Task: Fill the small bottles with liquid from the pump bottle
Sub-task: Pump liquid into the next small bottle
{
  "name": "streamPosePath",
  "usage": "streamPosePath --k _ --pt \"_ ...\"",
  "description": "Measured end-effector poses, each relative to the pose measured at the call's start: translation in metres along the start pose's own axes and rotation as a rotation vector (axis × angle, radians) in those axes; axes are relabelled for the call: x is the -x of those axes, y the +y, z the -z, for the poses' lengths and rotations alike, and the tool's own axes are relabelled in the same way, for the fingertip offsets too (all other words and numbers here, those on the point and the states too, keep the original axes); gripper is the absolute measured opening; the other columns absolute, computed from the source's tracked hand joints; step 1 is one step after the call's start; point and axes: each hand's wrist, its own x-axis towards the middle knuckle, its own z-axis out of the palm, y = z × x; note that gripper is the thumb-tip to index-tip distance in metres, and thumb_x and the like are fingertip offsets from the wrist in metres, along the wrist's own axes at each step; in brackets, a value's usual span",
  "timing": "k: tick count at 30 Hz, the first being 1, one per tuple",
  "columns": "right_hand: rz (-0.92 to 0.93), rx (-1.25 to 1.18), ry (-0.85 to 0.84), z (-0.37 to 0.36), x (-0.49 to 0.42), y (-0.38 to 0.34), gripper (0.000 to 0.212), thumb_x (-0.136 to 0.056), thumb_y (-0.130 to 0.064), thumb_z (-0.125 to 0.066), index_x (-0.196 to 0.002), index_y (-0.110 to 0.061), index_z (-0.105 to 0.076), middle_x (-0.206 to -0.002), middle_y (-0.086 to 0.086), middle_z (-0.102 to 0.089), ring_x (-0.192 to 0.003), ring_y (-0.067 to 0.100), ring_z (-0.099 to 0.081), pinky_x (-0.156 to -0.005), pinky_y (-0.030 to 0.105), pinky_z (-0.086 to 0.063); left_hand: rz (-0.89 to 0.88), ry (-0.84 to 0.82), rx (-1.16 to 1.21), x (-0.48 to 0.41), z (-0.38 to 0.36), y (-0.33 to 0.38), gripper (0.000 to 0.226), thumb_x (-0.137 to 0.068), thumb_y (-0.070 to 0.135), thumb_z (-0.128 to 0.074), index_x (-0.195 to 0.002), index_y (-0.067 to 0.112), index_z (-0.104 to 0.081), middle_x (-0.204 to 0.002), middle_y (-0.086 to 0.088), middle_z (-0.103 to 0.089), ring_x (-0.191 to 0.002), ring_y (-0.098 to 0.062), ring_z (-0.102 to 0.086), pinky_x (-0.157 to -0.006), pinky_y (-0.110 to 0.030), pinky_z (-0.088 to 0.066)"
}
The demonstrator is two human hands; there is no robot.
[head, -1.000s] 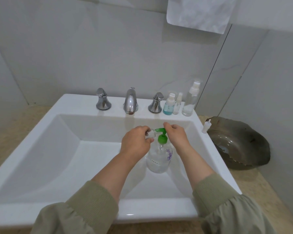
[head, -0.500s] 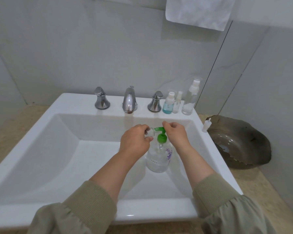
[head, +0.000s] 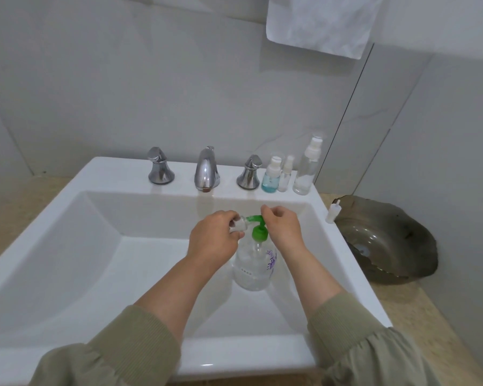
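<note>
we look down into a white sink [head: 67,213] set in a beige counter [head: 418,310], where a person's two hands meet over a clear pump bottle [head: 254,268] that stands upright on the basin floor, right of centre. its long axis runs straight up and down, and its green pump head [head: 258,222] points its spout to the left. the left hand [head: 212,240] is closed around a small clear bottle [head: 241,222], which is tipped so that its long axis lies nearly level and its mouth faces right, up against the spout tip. the right hand [head: 283,225] has its fingers curled over the back of the pump head, fingertips on top, and to us looks set for a press. on the sink's back ledge, right of the tap [head: 206,169], three more small bottles stand upright: one with blue liquid [head: 271,176], a tiny one [head: 285,175] and a tall one [head: 306,168]. a loose white cap [head: 333,214] stands on the sink's right rim, beside a dark dish [head: 388,240]. we judge the risks to be these: the small mouth could slip off the spout, so a squirt would land in the basin; nothing steadies the pump bottle's body, so an off-centre press could rock or tip it; and the small bottle, held nearly flat, could let liquid run back out.
</note>
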Motion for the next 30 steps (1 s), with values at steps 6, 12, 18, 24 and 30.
streamPosePath --k 6,12,18,24,30 --pt "-0.021 0.020 -0.043 -0.0004 0.0027 0.0020 0.026 -0.092 -0.031 -0.052 -0.081 -0.008 -0.058 -0.068 -0.003 -0.055 -0.061 0.008 -0.049 -0.054 0.022 -0.037 0.006 -0.028 -0.013 0.0016 -0.0003 -0.0010 0.031 -0.087 0.028 -0.063 -0.117 0.020 -0.059 -0.110 0.004 -0.063 -0.100 -0.016 -0.058 -0.084 -0.029 -0.046" --pt "0.005 -0.047 -0.028 0.0016 0.0016 -0.0024 0.025 -0.092 -0.029 -0.051 -0.078 -0.009 -0.059 -0.067 -0.003 -0.053 -0.061 0.008 -0.048 -0.056 0.021 -0.037 -0.020 0.007 0.007 0.0004 0.0010 0.0013 0.034 -0.088 0.028 -0.062 -0.120 0.020 -0.058 -0.111 0.005 -0.063 -0.101 -0.015 -0.059 -0.086 -0.031 -0.047" --pt "-0.067 -0.014 -0.073 0.0044 0.0010 0.0010 0.027 -0.090 -0.031 -0.054 -0.076 -0.007 -0.056 -0.067 0.001 -0.052 -0.060 0.012 -0.046 -0.055 0.024 -0.036 -0.027 -0.025 -0.011 -0.0003 -0.0012 -0.0019 0.027 -0.087 0.028 -0.062 -0.112 0.020 -0.061 -0.107 0.005 -0.063 -0.099 -0.016 -0.059 -0.078 -0.027 -0.044" --pt "-0.024 -0.039 -0.049 0.0014 0.0001 -0.0035 0.032 -0.091 -0.030 -0.054 -0.097 0.000 -0.065 -0.077 0.000 -0.060 -0.070 0.012 -0.054 -0.062 0.019 -0.040 -0.030 -0.045 -0.003 -0.0003 0.0018 -0.0007 0.032 -0.089 0.029 -0.060 -0.119 0.021 -0.058 -0.111 0.004 -0.062 -0.101 -0.017 -0.058 -0.084 -0.029 -0.046" --pt "-0.152 -0.076 -0.085 0.0058 0.0024 -0.0021 0.039 -0.088 -0.037 -0.058 -0.095 0.000 -0.065 -0.093 0.013 -0.064 -0.089 0.026 -0.058 -0.072 0.027 -0.037 -0.033 -0.050 0.009 -0.0008 0.0006 -0.0012 0.026 -0.088 0.028 -0.060 -0.113 0.020 -0.061 -0.105 0.004 -0.063 -0.098 -0.018 -0.058 -0.079 -0.027 -0.043"
